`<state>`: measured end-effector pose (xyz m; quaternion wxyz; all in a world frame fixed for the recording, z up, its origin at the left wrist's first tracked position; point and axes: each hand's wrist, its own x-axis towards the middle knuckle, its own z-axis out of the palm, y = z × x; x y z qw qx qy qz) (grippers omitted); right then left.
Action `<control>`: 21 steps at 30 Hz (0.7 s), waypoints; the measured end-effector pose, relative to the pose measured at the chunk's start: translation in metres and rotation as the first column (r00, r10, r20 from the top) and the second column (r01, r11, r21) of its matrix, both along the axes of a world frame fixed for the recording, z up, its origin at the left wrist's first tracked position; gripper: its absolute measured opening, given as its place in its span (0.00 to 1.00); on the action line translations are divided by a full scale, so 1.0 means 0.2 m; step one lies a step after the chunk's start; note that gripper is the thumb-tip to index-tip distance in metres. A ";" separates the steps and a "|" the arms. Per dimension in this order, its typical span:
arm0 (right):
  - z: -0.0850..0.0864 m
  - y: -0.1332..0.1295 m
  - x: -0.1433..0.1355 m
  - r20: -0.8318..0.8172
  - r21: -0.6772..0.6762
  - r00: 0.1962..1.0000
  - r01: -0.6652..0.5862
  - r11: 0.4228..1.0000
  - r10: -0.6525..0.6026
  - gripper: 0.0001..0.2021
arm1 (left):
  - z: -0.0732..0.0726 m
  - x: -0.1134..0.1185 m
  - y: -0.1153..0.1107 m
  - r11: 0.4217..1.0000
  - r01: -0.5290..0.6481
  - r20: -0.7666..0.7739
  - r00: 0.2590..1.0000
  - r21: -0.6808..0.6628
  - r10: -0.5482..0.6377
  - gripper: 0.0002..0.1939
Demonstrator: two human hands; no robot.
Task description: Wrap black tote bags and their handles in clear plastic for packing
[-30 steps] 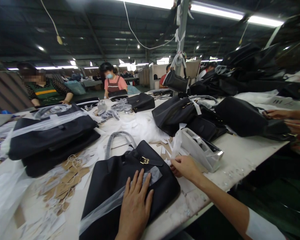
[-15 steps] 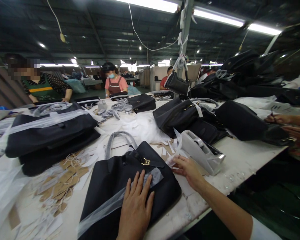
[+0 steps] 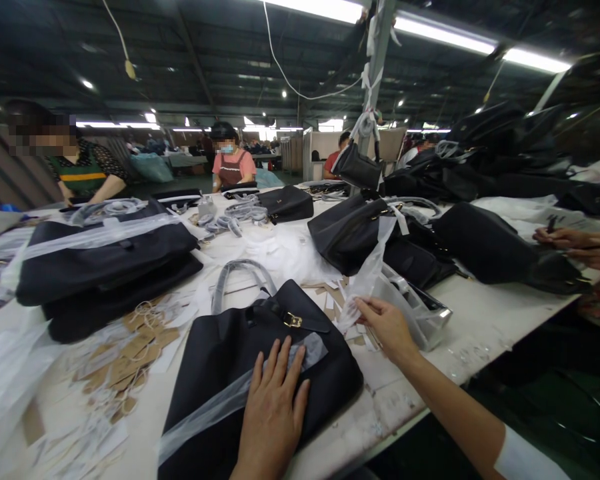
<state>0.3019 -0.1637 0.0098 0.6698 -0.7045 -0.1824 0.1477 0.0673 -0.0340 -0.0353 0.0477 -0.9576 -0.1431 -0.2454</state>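
A black handbag [image 3: 225, 340] lies flat in front of me, its wrapped handle [image 3: 240, 270] pointing away and a gold buckle [image 3: 293, 320] near its top. My left hand [image 3: 275, 400] rests on it, fingers stretched out, over a strip of translucent plastic film [image 3: 205, 413] that crosses the bag. Just right of the bag, my right hand [image 3: 385, 327] pinches a crumpled piece of thin white plastic film [image 3: 365, 287], which stands up from the fingers. Behind that film sits a grey tape dispenser [image 3: 415, 313], partly covered.
Brown paper tags with strings [image 3: 137, 353] lie left of the bag. A stack of black bags [image 3: 100, 267] stands at the left, and more black bags [image 3: 350, 233] lie behind. At the right, a co-worker's hands [image 3: 563, 239] hold something dark. The table edge [image 3: 430, 407] runs along the right.
My right hand has lifted the white plastic film, which now stands higher in front of the tape dispenser. My left hand stays on the handbag. The view has shifted slightly.
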 end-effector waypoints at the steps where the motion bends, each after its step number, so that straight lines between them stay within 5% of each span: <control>1: 0.01 0.00 0.00 -0.032 0.045 0.999 0.032 0.998 -0.031 0.18 | 0.00 0.00 0.00 1.000 -0.001 0.000 1.000 0.004 0.001 0.26; 5: 0.07 0.03 0.02 -0.146 0.186 0.987 0.097 0.978 -0.071 0.16 | 0.00 0.01 0.00 1.000 -0.004 -0.008 1.000 0.016 0.004 0.26; 13: 0.22 0.05 -0.11 -0.235 0.373 0.968 0.010 0.928 0.084 0.17 | 0.00 0.00 -0.02 0.997 -0.009 -0.001 1.000 -0.072 0.009 0.29; 21: 0.14 0.14 -0.47 -0.219 0.443 0.969 -0.007 0.896 0.116 0.14 | -0.02 0.11 -0.05 0.982 -0.133 0.038 0.990 -0.132 0.139 0.23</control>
